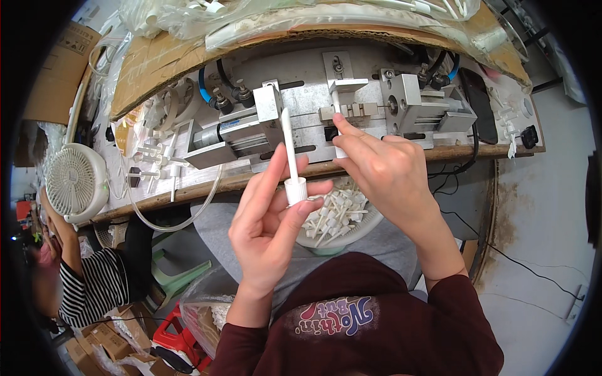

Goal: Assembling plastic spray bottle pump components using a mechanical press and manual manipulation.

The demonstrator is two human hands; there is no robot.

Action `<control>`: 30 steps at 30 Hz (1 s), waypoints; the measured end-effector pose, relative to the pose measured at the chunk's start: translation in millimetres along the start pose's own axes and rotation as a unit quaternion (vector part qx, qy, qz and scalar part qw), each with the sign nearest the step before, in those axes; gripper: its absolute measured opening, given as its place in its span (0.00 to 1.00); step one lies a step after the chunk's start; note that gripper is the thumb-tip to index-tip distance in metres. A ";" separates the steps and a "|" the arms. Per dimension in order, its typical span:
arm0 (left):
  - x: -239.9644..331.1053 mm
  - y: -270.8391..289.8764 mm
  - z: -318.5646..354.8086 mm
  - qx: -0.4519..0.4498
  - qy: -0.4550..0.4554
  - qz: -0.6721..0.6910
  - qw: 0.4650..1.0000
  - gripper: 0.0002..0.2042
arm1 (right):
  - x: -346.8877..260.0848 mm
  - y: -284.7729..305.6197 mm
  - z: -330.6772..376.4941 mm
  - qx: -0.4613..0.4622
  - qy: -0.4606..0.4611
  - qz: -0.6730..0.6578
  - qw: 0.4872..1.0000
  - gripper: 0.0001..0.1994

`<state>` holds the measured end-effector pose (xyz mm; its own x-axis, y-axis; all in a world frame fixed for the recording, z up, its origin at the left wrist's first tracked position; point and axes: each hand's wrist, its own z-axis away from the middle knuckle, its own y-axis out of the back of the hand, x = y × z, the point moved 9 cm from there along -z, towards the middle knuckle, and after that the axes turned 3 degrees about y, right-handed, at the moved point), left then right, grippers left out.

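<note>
Nearest to my camera is the dark maroon shirt (401, 341) of the wearer, and beyond it I see both hands near the bench (495, 152). The left hand (266, 219) pinches a white capped stick (291, 160) by its ridged cap (296, 190), between thumb and fingers, just before the bench edge. I judge this piece to be light, rather stiff plastic, perhaps slippery along the smooth rod (288, 138); the ridged cap looks the surest place to hold, while the thin rod could bend under side pressure. Its long axis runs almost straight up my view, the tip away from the wearer and leaning slightly left. The right hand (385, 166) puts its index fingertip on another white piece (336, 101) at the metal holder (367, 109); whether the thumb also grips it, I cannot tell.
</note>
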<state>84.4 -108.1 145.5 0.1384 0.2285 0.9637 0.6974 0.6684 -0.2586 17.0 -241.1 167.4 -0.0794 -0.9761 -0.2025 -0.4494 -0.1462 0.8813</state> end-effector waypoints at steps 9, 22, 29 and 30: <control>25.4 -1.0 -2.1 0.022 -0.132 -0.220 0.966 0.19 | -3.1 3.4 3.0 0.065 0.031 0.016 0.997 0.04; 2.7 -55.4 -30.6 -0.039 -0.283 -0.560 0.777 0.14 | -14.2 -7.8 65.6 -0.057 0.028 -0.165 0.984 0.12; 3.1 -62.4 -43.5 -0.053 -0.238 -0.596 0.765 0.13 | -27.4 -56.4 97.2 -0.170 0.041 -0.205 0.963 0.11; 4.5 -62.7 -43.7 -0.055 -0.235 -0.597 0.765 0.13 | -27.8 -60.7 98.2 -0.182 0.043 -0.205 0.961 0.11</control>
<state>72.1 -179.9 169.0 -0.8937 -0.2518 0.3713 0.1881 0.5411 0.8196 -40.9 -189.3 77.6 0.1182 -0.8321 -0.5419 -0.0849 -0.5521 0.8294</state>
